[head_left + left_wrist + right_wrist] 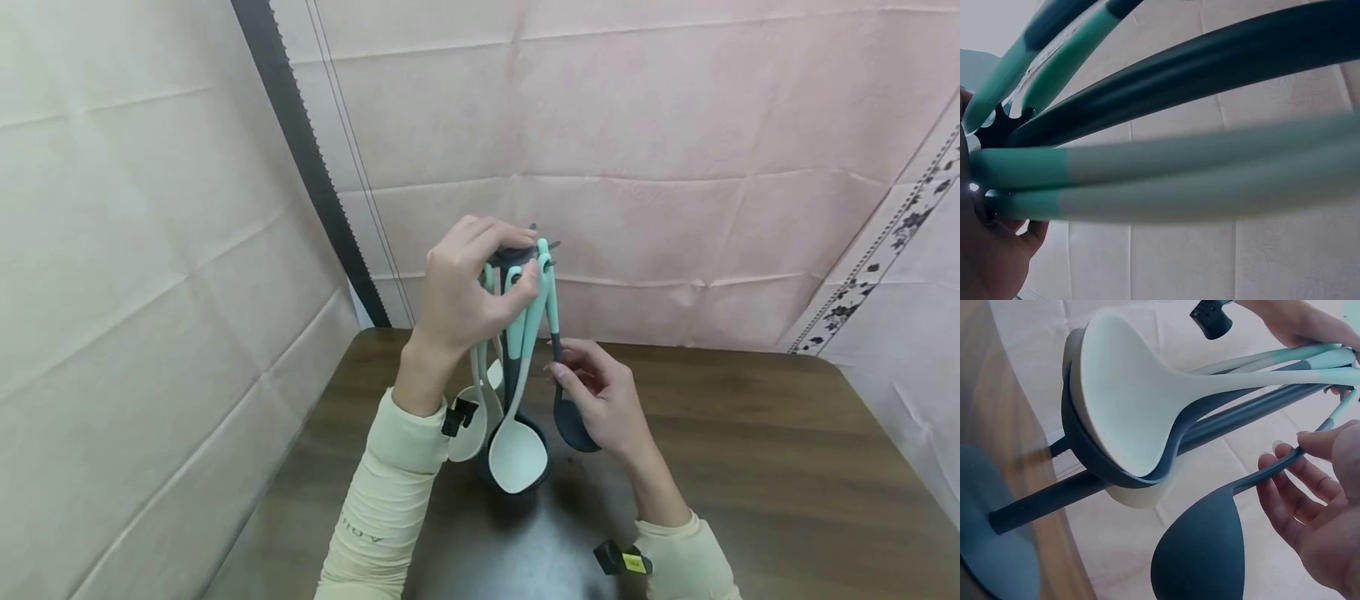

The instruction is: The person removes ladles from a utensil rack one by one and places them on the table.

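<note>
A dark rotating utensil stand (513,257) with hooks at its top carries several hanging utensils with mint handles. My left hand (471,279) grips the stand's top from the left, fingers over it and thumb against the mint handles. Low on the right, my right hand (609,402) pinches the neck of a dark ladle (1200,544), whose mint handle end is up at the hooks. Its bowl hangs apart from the others and tilts outward. A white ladle (1124,394) hangs in front, overlapping another dark ladle (1072,434) behind it.
The stand's round dark base (1004,556) rests on the brown wooden table (750,467). More pale utensils (467,437) hang on the left side, partly behind the left wrist. Creased pale cloth (637,125) rises behind the table and along both sides.
</note>
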A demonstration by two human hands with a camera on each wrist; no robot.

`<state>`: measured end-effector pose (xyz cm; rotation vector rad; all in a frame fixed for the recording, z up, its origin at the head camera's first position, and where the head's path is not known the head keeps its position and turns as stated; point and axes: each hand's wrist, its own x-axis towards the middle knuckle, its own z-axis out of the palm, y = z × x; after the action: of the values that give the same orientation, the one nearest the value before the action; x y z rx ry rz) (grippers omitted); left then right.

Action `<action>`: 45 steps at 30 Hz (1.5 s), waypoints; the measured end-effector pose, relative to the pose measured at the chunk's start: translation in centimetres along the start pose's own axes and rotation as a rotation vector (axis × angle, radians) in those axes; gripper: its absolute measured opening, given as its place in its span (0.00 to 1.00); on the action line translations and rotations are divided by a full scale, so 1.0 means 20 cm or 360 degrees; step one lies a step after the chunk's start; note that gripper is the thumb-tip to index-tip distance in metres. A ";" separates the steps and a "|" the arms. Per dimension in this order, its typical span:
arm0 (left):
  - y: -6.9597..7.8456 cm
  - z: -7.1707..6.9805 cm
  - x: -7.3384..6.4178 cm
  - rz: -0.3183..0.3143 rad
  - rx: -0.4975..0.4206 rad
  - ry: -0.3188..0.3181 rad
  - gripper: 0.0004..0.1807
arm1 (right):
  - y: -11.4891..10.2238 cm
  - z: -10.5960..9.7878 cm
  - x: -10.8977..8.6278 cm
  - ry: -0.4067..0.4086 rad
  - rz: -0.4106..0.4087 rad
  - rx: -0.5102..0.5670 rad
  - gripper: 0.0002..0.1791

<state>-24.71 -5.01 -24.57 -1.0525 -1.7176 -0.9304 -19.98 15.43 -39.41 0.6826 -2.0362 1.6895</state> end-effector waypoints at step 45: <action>-0.02 0.01 -0.03 0.0023 0.0043 0.0100 0.17 | -0.02 -0.04 0.01 0.0046 -0.0162 -0.0080 0.17</action>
<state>-24.89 -5.18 -25.24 -1.0067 -1.6645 -0.9192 -19.90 16.22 -38.72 0.7281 -1.9825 1.5768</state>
